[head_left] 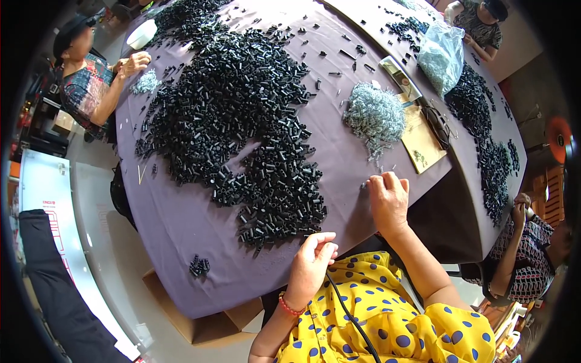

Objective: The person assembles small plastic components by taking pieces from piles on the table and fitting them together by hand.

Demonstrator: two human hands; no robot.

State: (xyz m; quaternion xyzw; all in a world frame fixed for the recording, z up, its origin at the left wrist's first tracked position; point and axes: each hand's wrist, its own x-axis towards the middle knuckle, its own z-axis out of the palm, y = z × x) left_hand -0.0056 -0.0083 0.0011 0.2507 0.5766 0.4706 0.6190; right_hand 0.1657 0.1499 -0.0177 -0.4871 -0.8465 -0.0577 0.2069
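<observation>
My left hand (310,269), with a red bead bracelet (292,305) at the wrist, is held at the table's near edge. Its thumb and fingers are pinched together; what lies between them is too small to name. My right hand (389,202) has its fingers curled down at the purple tablecloth (345,206), and its fingertips hide whatever they grip. Just beside them lie a few tiny clear pieces (365,185). Farther off is a heap of small clear pieces (374,115). A wide pile of short black tubes (242,115) spreads left of my hands.
A small cluster of black tubes (199,266) sits near the left corner. Right of the clear heap are a yellow sheet (423,148), black eyeglasses (437,127) and a white device (399,78). Across are a plastic bag (440,57), a white bowl (142,34) and other people working.
</observation>
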